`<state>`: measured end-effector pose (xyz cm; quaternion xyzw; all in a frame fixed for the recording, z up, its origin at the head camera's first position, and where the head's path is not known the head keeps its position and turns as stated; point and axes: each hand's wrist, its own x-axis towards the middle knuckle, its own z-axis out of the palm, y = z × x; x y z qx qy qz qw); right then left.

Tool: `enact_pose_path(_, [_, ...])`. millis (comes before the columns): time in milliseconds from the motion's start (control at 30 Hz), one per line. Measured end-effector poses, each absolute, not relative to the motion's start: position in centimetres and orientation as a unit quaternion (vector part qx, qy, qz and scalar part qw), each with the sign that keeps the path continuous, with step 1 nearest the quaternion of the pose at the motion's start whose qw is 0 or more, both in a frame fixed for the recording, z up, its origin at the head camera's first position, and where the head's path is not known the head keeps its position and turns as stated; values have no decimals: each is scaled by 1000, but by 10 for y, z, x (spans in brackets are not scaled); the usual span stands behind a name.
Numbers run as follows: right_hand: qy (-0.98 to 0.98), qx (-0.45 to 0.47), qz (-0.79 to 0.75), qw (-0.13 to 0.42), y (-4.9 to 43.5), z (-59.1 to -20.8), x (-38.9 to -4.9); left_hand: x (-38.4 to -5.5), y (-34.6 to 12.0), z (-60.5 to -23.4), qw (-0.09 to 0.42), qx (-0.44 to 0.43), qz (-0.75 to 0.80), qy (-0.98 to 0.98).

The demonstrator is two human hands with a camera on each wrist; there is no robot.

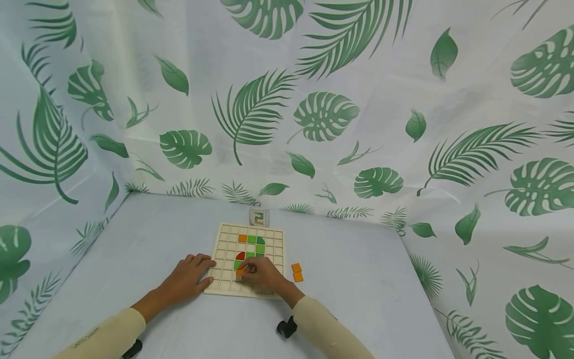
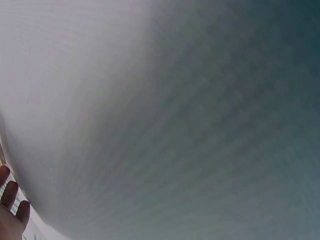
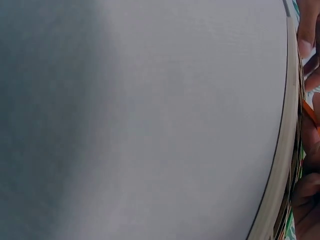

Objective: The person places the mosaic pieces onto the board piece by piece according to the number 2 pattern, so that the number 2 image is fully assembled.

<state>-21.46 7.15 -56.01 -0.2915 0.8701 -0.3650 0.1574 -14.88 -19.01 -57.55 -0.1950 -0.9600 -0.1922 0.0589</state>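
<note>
A pale square grid board (image 1: pixel 224 244) lies on the table. My right hand (image 1: pixel 265 275) is over its lower middle, pinching an orange tile (image 1: pixel 240 272) between thumb and fingers. In the right wrist view that orange tile (image 3: pixel 311 114) shows only as a sliver at the right edge. Set in the board are an orange tile (image 1: pixel 242 238), green tiles (image 1: pixel 252 239) and a red quarter-round piece (image 1: pixel 240 256); my right hand partly hides the lower ones. My left hand (image 1: pixel 190 276) rests at the board's left edge, fingers loosely extended, holding nothing.
Two orange square tiles (image 1: pixel 297 271) lie on the table (image 1: pixel 358 289) just right of the board. Behind the board is a small printed card (image 1: pixel 259 218) with a pattern on it. A leaf-printed white sheet (image 1: pixel 269 169) hangs behind and at the sides.
</note>
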Motion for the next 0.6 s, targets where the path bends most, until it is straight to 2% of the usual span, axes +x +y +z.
enact_pose_path(600, [898,-292,-310,110,59,-561,-206,-151,-191,-580,68,-198,-187,-960])
